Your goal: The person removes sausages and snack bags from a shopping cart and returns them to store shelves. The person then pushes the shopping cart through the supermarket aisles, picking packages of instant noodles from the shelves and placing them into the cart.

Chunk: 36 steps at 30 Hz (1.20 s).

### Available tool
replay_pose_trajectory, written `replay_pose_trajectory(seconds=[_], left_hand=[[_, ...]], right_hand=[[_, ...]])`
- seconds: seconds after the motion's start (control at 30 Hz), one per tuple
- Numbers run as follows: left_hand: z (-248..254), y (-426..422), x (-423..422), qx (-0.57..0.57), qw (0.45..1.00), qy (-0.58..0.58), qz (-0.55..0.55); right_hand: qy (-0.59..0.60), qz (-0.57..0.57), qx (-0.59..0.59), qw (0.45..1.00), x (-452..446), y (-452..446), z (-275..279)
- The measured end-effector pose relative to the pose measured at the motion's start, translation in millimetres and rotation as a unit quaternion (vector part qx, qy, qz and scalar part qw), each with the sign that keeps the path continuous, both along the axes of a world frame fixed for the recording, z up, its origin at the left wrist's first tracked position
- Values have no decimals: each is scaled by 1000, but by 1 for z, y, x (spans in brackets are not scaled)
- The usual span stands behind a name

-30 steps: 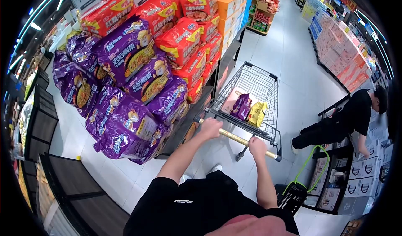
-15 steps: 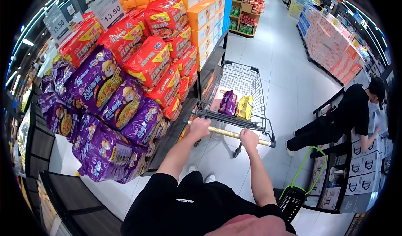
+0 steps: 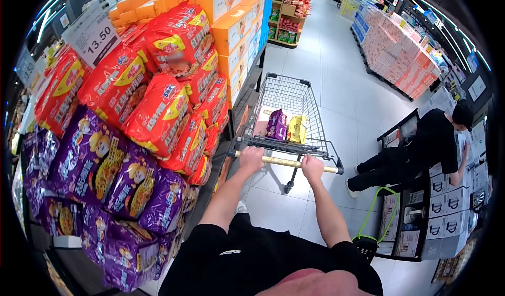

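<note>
Both hands are closed around the handle of a wire shopping cart. My left hand wraps the left part of the pale, patterned cart handle; my right hand grips it farther right. In the cart, a purple packet stands beside a yellow packet, with a flat pale item under or behind them. Close on the left rises a stack of red noodle packs above purple noodle packs.
Orange boxes continue the left display under a price sign. A person in black leans over boxed goods on the right, near a dark basket with a green handle. Pink cartons stand farther off.
The left display has shifted left and nearer in view, while the cart sits farther left. The person in black has also shifted left in view. Both hands keep their hold on the handle.
</note>
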<state>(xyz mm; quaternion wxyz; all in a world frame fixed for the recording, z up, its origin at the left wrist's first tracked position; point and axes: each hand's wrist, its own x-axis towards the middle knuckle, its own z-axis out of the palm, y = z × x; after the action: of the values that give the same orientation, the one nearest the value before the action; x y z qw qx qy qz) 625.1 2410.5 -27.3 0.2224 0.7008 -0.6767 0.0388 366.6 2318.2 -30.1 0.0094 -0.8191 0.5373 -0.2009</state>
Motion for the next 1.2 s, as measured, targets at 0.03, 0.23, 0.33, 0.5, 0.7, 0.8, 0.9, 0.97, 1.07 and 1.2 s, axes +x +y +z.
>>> replay_pose_trajectory(seconds=[0.03, 0.23, 0.33, 0.5, 0.7, 0.8, 0.9, 0.97, 1.07, 1.2], left_hand=[[1, -11, 4, -3, 1000, 1, -6], [-5, -65, 11, -2, 999, 25, -28], [-9, -86, 17, -10, 999, 32, -32], [-4, -124, 25, -8, 998, 35, -45], [-14, -179, 32, -21, 999, 27, -39], [-18, -211, 36, -22, 999, 19, -38], [-20, -248, 39, -20, 999, 11, -40], [-28, -270, 39, -7, 1000, 9, -11], [-33, -304, 41, -2, 1000, 4, 3], [-31, -347, 37, 8, 1000, 1, 25]], right_hand=[[1, -6, -3, 1000, 3, -11, -1], [1, -27, -18, 999, 12, -61, -4], [6, -40, -31, 999, 15, -78, -7], [-7, -49, -64, 997, 24, -117, -16], [-29, -41, -77, 996, 31, -170, -22], [-38, -38, -75, 996, 35, -201, -26], [-47, -40, -61, 996, 39, -237, -26], [-61, -29, -58, 996, 40, -260, -28], [-71, -31, -60, 995, 44, -295, -29], [-66, -29, -43, 996, 46, -341, -31]])
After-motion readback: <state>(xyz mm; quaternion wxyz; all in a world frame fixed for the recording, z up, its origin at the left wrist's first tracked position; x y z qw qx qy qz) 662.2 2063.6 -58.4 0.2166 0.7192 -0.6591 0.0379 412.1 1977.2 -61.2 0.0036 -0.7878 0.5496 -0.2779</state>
